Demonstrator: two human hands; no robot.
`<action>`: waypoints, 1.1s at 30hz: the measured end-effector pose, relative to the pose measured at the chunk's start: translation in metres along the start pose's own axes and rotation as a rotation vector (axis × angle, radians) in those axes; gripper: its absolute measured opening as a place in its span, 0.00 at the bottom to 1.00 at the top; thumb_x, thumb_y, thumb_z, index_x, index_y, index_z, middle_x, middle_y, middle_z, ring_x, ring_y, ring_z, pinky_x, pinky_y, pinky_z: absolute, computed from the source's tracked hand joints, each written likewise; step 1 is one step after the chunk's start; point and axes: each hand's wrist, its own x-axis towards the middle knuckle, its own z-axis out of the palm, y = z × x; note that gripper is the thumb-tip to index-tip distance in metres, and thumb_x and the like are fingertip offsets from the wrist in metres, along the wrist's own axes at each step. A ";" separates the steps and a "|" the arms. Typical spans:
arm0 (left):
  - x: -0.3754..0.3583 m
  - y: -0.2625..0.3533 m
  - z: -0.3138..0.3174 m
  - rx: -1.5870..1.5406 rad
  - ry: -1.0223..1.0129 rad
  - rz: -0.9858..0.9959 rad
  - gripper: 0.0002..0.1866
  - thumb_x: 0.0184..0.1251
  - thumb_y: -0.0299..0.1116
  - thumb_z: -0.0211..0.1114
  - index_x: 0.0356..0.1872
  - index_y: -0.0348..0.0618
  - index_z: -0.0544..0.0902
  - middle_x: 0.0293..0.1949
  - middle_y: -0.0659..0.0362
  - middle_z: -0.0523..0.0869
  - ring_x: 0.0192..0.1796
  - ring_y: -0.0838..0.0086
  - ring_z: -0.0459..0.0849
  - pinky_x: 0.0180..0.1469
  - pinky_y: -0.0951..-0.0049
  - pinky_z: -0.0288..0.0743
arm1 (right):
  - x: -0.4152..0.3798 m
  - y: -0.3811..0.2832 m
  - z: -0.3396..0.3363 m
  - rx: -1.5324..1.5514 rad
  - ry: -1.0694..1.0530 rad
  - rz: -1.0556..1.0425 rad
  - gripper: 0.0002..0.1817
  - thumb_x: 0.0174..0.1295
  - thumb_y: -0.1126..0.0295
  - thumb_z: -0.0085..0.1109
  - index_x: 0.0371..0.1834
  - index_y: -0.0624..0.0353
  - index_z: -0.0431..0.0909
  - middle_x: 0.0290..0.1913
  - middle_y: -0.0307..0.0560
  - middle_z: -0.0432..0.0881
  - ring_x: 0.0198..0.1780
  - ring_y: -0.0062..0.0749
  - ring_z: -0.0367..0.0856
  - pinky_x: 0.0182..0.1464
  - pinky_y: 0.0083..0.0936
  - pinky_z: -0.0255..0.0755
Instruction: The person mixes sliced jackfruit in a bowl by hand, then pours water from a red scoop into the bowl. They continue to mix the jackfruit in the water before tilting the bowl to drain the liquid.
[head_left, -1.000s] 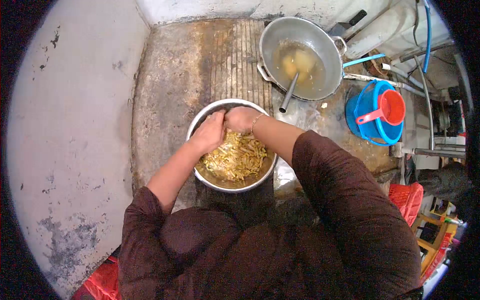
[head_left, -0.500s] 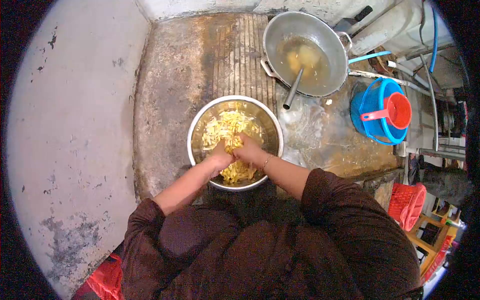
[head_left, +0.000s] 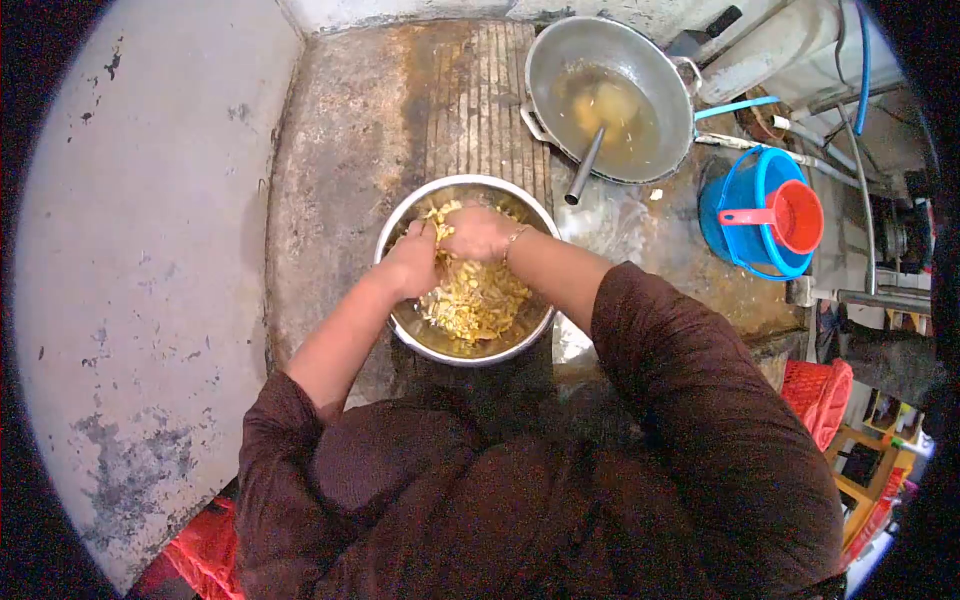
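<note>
A round steel bowl [head_left: 400, 335] stands on the floor in front of me with small pale-yellow chopped strips [head_left: 470, 300] in it. Both my hands are inside, at its far half. My left hand [head_left: 413, 262] is at the left, its fingers curled into the strips and partly hidden. Beside it, my right hand [head_left: 480, 234] bends palm down over more strips, with a thin bracelet on the wrist. Some yellow pieces show between the two hands. Most strips lie loose in the near half of the bowl.
A large metal wok [head_left: 545, 75] with cloudy liquid and a metal-handled ladle [head_left: 588, 170] stands at the back right. Farther right is a blue bucket [head_left: 725, 215] with a red dipper [head_left: 797, 217] on top. A grey wall [head_left: 160, 250] rises at left; a red basket [head_left: 815, 400] sits at right.
My hands have moved from the bowl's middle to its far side and slightly apart. Strips they held together over the middle now lie spread in the near half.
</note>
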 end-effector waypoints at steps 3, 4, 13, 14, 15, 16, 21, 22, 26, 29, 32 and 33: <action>-0.011 -0.004 0.013 0.011 -0.042 0.017 0.46 0.52 0.29 0.66 0.69 0.33 0.47 0.68 0.35 0.52 0.66 0.43 0.61 0.67 0.61 0.61 | -0.046 -0.005 -0.017 0.124 0.047 0.245 0.36 0.59 0.49 0.53 0.66 0.59 0.60 0.50 0.71 0.74 0.54 0.62 0.73 0.57 0.42 0.69; -0.018 0.001 0.016 0.000 -0.050 -0.003 0.49 0.52 0.31 0.68 0.70 0.34 0.45 0.69 0.34 0.50 0.67 0.43 0.60 0.68 0.61 0.60 | -0.056 -0.002 -0.007 0.182 0.059 0.295 0.38 0.56 0.47 0.55 0.67 0.57 0.59 0.53 0.71 0.72 0.56 0.61 0.72 0.58 0.42 0.68; -0.028 0.035 0.064 -0.218 0.023 -0.285 0.49 0.42 0.23 0.72 0.68 0.40 0.54 0.62 0.29 0.58 0.58 0.46 0.73 0.60 0.60 0.70 | -0.077 -0.050 0.072 0.269 0.257 0.385 0.40 0.44 0.65 0.68 0.63 0.57 0.63 0.53 0.76 0.69 0.47 0.60 0.77 0.55 0.42 0.70; -0.025 0.031 0.061 -0.316 0.045 -0.274 0.43 0.43 0.22 0.70 0.65 0.40 0.59 0.58 0.32 0.65 0.55 0.49 0.76 0.58 0.58 0.72 | -0.071 -0.044 0.073 0.364 0.292 0.313 0.35 0.44 0.67 0.67 0.59 0.58 0.66 0.49 0.73 0.72 0.45 0.58 0.78 0.53 0.41 0.71; -0.022 0.024 0.053 -0.413 0.064 -0.261 0.37 0.44 0.21 0.68 0.61 0.39 0.65 0.53 0.35 0.72 0.52 0.51 0.79 0.56 0.57 0.73 | -0.062 -0.033 0.077 0.459 0.325 0.241 0.30 0.45 0.69 0.65 0.55 0.59 0.70 0.45 0.70 0.75 0.43 0.56 0.79 0.51 0.40 0.72; -0.022 0.017 0.049 -0.511 0.082 -0.249 0.32 0.45 0.20 0.66 0.58 0.39 0.70 0.48 0.38 0.78 0.48 0.53 0.82 0.54 0.56 0.74 | -0.060 -0.031 0.064 0.554 0.355 0.170 0.25 0.45 0.71 0.64 0.51 0.59 0.73 0.42 0.67 0.78 0.42 0.54 0.80 0.49 0.39 0.73; -0.027 0.015 0.006 -0.263 0.023 -0.226 0.20 0.48 0.24 0.60 0.47 0.34 0.75 0.45 0.40 0.80 0.46 0.47 0.80 0.54 0.57 0.74 | -0.064 -0.028 0.007 0.170 0.222 0.199 0.18 0.45 0.69 0.61 0.42 0.61 0.79 0.36 0.60 0.82 0.38 0.51 0.83 0.46 0.40 0.76; -0.024 0.012 0.006 -0.185 0.058 -0.212 0.22 0.49 0.26 0.62 0.49 0.35 0.74 0.48 0.39 0.77 0.48 0.47 0.79 0.55 0.57 0.73 | -0.059 -0.028 0.000 0.141 0.166 0.229 0.19 0.44 0.68 0.61 0.43 0.60 0.79 0.36 0.60 0.82 0.40 0.50 0.83 0.47 0.39 0.76; -0.015 0.010 -0.006 -0.082 -0.035 -0.162 0.39 0.45 0.33 0.71 0.60 0.36 0.61 0.61 0.38 0.62 0.59 0.46 0.72 0.62 0.60 0.67 | -0.038 -0.030 -0.028 -0.092 0.020 0.091 0.24 0.42 0.62 0.64 0.46 0.59 0.79 0.41 0.60 0.82 0.48 0.48 0.80 0.50 0.38 0.75; -0.005 0.008 -0.008 -0.022 -0.091 -0.054 0.57 0.36 0.37 0.79 0.67 0.35 0.50 0.64 0.37 0.58 0.65 0.45 0.64 0.66 0.61 0.62 | -0.035 -0.033 -0.042 -0.113 -0.002 0.044 0.27 0.40 0.58 0.65 0.46 0.60 0.79 0.50 0.61 0.77 0.54 0.50 0.76 0.52 0.38 0.74; 0.001 0.002 0.007 0.073 -0.085 0.025 0.62 0.36 0.39 0.80 0.69 0.34 0.45 0.66 0.36 0.55 0.67 0.44 0.60 0.68 0.61 0.59 | -0.022 -0.016 -0.028 -0.106 -0.046 0.090 0.37 0.45 0.46 0.63 0.54 0.61 0.73 0.58 0.64 0.70 0.56 0.55 0.73 0.57 0.39 0.70; -0.002 0.004 0.011 0.101 -0.162 -0.039 0.63 0.39 0.41 0.79 0.70 0.33 0.41 0.67 0.34 0.52 0.67 0.43 0.59 0.69 0.60 0.57 | -0.035 -0.010 -0.020 -0.059 0.026 0.136 0.40 0.48 0.40 0.58 0.57 0.61 0.70 0.55 0.65 0.72 0.57 0.56 0.72 0.58 0.39 0.69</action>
